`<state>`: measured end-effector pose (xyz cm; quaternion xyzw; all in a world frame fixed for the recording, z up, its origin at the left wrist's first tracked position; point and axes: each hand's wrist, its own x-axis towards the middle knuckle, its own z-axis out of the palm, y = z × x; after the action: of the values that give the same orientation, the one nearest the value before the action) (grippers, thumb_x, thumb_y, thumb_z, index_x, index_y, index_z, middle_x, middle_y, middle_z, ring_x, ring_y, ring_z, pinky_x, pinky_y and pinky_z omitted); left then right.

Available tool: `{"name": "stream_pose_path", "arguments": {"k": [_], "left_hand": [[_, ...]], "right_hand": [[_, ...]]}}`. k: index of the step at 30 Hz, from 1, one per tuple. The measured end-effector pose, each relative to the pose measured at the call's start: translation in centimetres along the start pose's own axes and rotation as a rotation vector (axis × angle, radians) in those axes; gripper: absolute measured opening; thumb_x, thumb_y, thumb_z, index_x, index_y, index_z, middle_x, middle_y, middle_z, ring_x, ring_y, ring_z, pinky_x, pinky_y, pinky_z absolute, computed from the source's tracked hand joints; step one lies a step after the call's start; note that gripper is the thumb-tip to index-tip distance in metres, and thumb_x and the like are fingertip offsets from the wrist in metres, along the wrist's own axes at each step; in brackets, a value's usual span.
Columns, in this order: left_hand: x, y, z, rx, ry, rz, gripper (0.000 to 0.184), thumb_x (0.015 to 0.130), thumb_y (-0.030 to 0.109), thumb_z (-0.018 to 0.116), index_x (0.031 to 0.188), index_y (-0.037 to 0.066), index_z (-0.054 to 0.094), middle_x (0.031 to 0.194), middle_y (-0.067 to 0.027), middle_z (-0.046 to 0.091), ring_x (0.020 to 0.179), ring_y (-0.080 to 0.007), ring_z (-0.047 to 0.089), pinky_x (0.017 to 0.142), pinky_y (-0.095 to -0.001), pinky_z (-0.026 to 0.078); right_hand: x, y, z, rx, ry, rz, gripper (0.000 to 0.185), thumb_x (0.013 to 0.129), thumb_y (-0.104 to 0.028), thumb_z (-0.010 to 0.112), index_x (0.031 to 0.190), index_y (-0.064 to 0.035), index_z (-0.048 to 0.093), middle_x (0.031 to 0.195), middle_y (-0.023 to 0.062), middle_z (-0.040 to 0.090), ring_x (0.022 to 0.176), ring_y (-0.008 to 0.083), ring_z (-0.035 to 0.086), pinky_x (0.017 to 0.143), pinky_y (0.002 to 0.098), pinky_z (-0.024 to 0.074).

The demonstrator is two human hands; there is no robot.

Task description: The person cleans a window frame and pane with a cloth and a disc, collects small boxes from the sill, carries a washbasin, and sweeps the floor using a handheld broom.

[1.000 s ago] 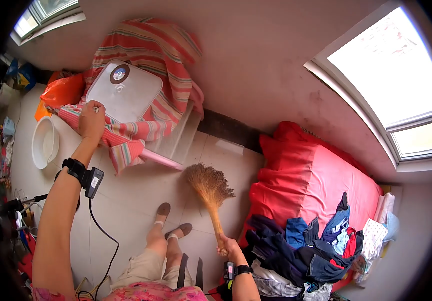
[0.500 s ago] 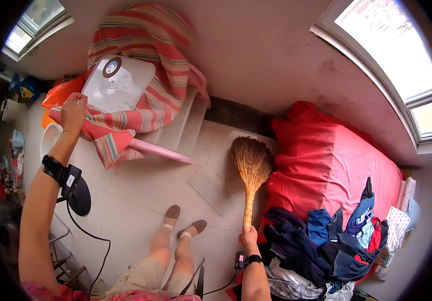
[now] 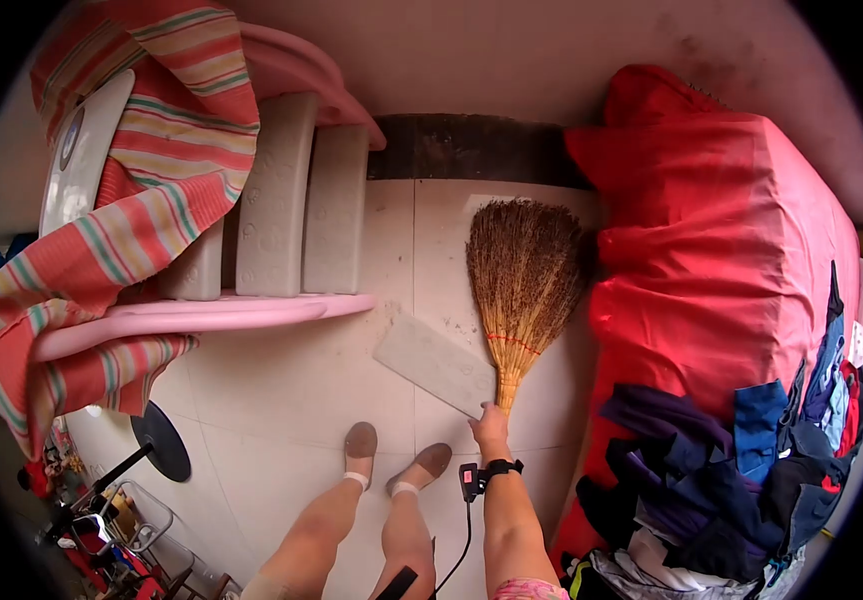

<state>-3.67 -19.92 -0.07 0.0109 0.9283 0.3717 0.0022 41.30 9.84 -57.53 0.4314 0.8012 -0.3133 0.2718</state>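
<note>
My right hand point(image 3: 492, 432) is closed around the short handle of a straw broom point(image 3: 526, 275). The broom's dark bristles fan out over the tiled floor, pointing away from me toward the wall. Beside the handle, a flat greyish rectangular board point(image 3: 438, 365) lies on the tiles, partly behind my hand. Specks of dirt show on the floor left of the bristles. My left hand is out of view.
At left, pink plastic steps point(image 3: 276, 200) carry a striped cloth point(image 3: 166, 210) and a white bathroom scale point(image 3: 86, 150). A red-covered block point(image 3: 711, 240) stands at right, with piled clothes point(image 3: 691, 480) on its near end. A round black base point(image 3: 163, 442) stands left of my feet.
My left hand, earlier by the scale, has left the view. The view has shifted right and closer to the floor. My right hand still grips the broom.
</note>
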Motion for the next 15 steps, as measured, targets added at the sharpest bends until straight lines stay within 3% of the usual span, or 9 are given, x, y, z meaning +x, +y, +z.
{"name": "stream_pose_path", "arguments": {"k": [2,4,8,10,11,12,15], "left_hand": [[-0.1,-0.3,0.5,-0.005,0.010,-0.011,0.014,0.082,0.013,0.046,0.080,0.001,0.053,0.076,-0.0050,0.051,0.072,-0.0152,0.051,0.065,-0.0257,0.042],[-0.2,-0.3,0.8,-0.009,0.025,-0.026,0.014,0.082,0.013,0.046,0.080,0.001,0.053,0.076,-0.0047,0.051,0.071,-0.0148,0.050,0.064,-0.0255,0.041],[-0.1,-0.4,0.9,-0.012,0.052,-0.056,0.013,0.082,0.013,0.047,0.081,0.002,0.054,0.075,-0.0040,0.051,0.070,-0.0141,0.050,0.063,-0.0252,0.041],[-0.2,-0.4,0.7,-0.014,0.070,-0.071,0.013,0.082,0.013,0.047,0.081,0.002,0.054,0.075,-0.0037,0.051,0.070,-0.0137,0.049,0.063,-0.0250,0.041],[-0.2,-0.3,0.7,-0.014,0.080,-0.076,0.013,0.082,0.013,0.047,0.081,0.002,0.054,0.075,-0.0035,0.051,0.069,-0.0135,0.049,0.063,-0.0249,0.040],[-0.2,-0.2,0.6,-0.013,0.087,-0.084,0.013,0.082,0.013,0.047,0.081,0.002,0.054,0.074,-0.0034,0.051,0.069,-0.0133,0.049,0.063,-0.0248,0.040],[0.0,-0.1,0.5,-0.018,0.105,-0.118,0.012,0.082,0.013,0.048,0.081,0.003,0.054,0.074,-0.0029,0.050,0.068,-0.0128,0.049,0.062,-0.0245,0.040]], "right_hand": [[2.9,-2.3,0.8,-0.022,-0.025,-0.036,0.057,0.062,-0.018,0.071,0.111,-0.0034,0.047,0.104,0.0151,0.055,0.100,0.0316,0.051,0.084,0.0366,0.0431],[5.5,-4.2,2.1,-0.109,0.107,-0.114,0.069,0.058,-0.019,0.073,0.117,-0.0063,0.040,0.118,0.0123,0.046,0.110,0.0292,0.043,0.088,0.0386,0.0396],[7.6,-7.1,2.2,-0.316,0.139,-0.055,0.077,0.055,-0.023,0.076,0.118,-0.0085,0.034,0.122,0.0100,0.039,0.114,0.0276,0.037,0.090,0.0406,0.0363],[8.5,-6.4,3.6,-0.508,0.245,-0.082,0.073,0.054,-0.023,0.076,0.114,-0.0094,0.036,0.113,0.0100,0.043,0.109,0.0258,0.042,0.089,0.0413,0.0362],[9.3,-5.8,4.4,-0.547,0.229,-0.069,0.066,0.063,-0.020,0.068,0.119,-0.0101,0.036,0.118,0.0095,0.042,0.110,0.0253,0.041,0.091,0.0411,0.0327],[9.6,-5.1,5.3,-0.589,0.365,-0.119,0.075,0.050,-0.027,0.078,0.111,-0.0102,0.038,0.104,0.0085,0.045,0.101,0.0232,0.044,0.086,0.0373,0.0364],[9.0,-7.2,1.1,-0.601,0.164,-0.144,0.071,0.048,-0.032,0.079,0.104,-0.0115,0.041,0.098,0.0065,0.045,0.097,0.0221,0.045,0.083,0.0340,0.0361]]}}
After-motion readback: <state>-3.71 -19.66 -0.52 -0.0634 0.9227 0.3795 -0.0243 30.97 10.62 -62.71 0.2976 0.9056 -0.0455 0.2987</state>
